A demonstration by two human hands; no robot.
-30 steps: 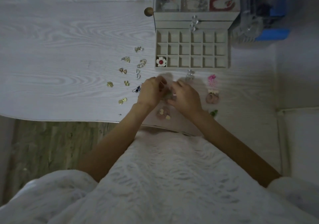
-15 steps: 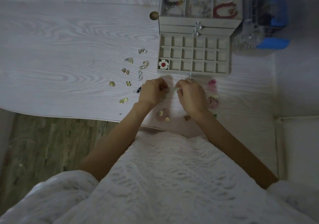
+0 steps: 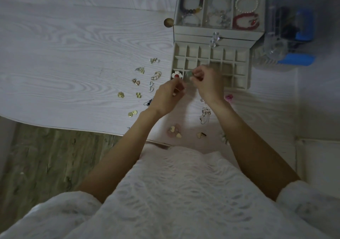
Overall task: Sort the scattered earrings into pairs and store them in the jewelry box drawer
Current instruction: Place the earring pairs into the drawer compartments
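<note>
Head cam: R hand (image 3: 208,84) pinching small earring (image 3: 189,73) over drawer (image 3: 246,76) front row beside flower earring (image 3: 177,75), L hand (image 3: 168,96) fingers curled, contents unclear; next prob drop into cell.

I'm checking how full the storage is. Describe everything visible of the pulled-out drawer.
The drawer is pulled out from the bottom of the jewelry box and lies flat on the table. It looks pale grey, fabric-lined, split by thin walls into a grid of small square cells. A white flower earring with a red centre lies in the near-left corner cell. The right hand covers some near cells; the cells in view look empty.
</note>
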